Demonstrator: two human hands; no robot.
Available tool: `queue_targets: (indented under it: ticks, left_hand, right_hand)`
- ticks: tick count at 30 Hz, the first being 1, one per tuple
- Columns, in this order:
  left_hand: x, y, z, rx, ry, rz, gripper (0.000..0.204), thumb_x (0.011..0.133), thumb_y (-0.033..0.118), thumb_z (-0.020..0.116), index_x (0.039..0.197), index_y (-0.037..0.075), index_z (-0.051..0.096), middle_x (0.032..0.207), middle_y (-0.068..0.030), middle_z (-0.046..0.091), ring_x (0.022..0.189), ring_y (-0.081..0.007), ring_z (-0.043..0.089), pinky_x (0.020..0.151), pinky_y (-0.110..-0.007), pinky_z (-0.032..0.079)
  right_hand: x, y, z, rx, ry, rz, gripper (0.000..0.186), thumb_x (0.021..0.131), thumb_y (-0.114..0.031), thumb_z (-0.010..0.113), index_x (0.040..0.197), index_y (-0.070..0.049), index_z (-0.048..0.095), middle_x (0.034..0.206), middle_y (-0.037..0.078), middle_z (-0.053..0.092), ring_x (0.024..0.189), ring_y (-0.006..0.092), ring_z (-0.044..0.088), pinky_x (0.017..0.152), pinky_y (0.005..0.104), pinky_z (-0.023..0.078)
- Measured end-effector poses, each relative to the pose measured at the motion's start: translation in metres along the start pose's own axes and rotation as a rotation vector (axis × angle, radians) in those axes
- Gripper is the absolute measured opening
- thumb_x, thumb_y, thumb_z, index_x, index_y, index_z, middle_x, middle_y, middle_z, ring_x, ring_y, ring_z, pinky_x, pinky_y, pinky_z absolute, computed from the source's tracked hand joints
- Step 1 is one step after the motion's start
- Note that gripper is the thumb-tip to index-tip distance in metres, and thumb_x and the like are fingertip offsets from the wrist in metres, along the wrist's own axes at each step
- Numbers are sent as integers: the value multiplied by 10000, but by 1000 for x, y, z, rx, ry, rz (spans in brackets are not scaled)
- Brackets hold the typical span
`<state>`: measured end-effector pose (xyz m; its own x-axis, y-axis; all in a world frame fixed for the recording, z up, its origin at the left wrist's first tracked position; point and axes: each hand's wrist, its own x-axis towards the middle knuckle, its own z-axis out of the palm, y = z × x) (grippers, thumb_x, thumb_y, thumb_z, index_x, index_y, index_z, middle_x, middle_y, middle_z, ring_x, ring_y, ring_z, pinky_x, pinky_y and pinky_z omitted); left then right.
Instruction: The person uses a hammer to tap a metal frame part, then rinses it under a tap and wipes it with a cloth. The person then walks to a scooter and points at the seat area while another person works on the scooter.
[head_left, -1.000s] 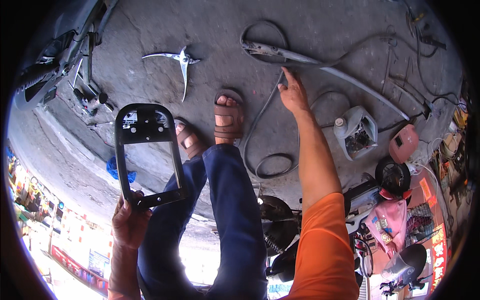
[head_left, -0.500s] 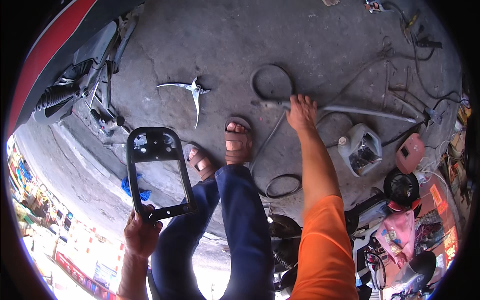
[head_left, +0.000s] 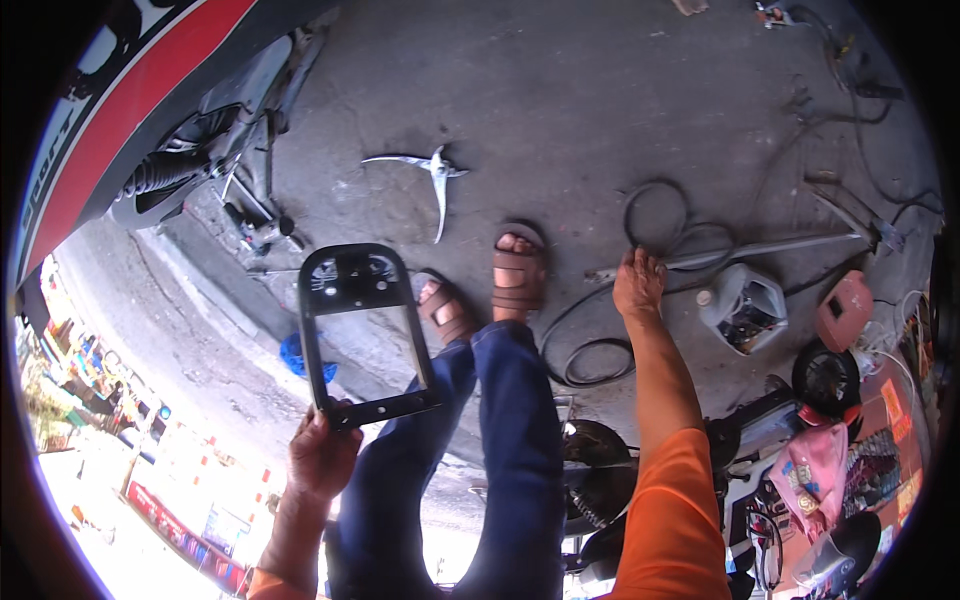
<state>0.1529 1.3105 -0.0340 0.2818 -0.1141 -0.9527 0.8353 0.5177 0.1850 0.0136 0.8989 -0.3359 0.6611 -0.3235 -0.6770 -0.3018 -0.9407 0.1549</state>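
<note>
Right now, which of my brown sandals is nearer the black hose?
The right sandal; the left sandal sits farther from the hose, toward the black frame in your left hand.

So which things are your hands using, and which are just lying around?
Seemingly in use:
- black frame, held in the left hand
- grey metal bar, at the right hand

Apparently lying about:
- silver three-armed metal piece
- cut-open jug
- pink welding mask
</note>
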Motion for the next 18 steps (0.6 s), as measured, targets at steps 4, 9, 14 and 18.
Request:
queue_targets:
  ticks: [4, 9, 14, 18]
  left_hand:
    - [-5, -1, -5, -46, 14, -23, 308, 855, 186, 656, 1122, 49, 586, 1111, -98, 593, 1041, -211, 565, 877, -323, 488]
    - [-7, 2, -31, -124, 51, -16, 298, 859, 180, 650, 1119, 52, 583, 1111, -99, 593, 1062, -211, 561, 871, -334, 493]
    - [-14, 4, -61, -205, 117, 39, 283, 860, 153, 641, 1121, 61, 585, 1111, -106, 602, 1064, -216, 566, 871, -346, 495]
    - [-31, -1, -90, -286, 176, 86, 264, 872, 162, 628, 1115, 62, 610, 1117, -108, 610, 1094, -210, 549, 899, -336, 474]
  right_hand:
    - [25, -99, -34, 483, -26, -167, 225, 838, -241, 569, 942, -45, 606, 1007, 145, 618, 948, 343, 602, 831, 442, 477]
    - [60, -228, -60, 642, -127, -152, 312, 836, -340, 607, 944, -47, 601, 925, 190, 655, 900, 371, 637, 779, 464, 508]
    - [82, -284, -60, 662, -104, 3, 325, 819, -334, 628, 945, -35, 603, 919, 187, 662, 850, 378, 648, 722, 460, 522]
    - [67, -322, -39, 802, 54, -114, 195, 779, -175, 588, 898, -21, 603, 858, 198, 646, 790, 383, 638, 688, 472, 515]
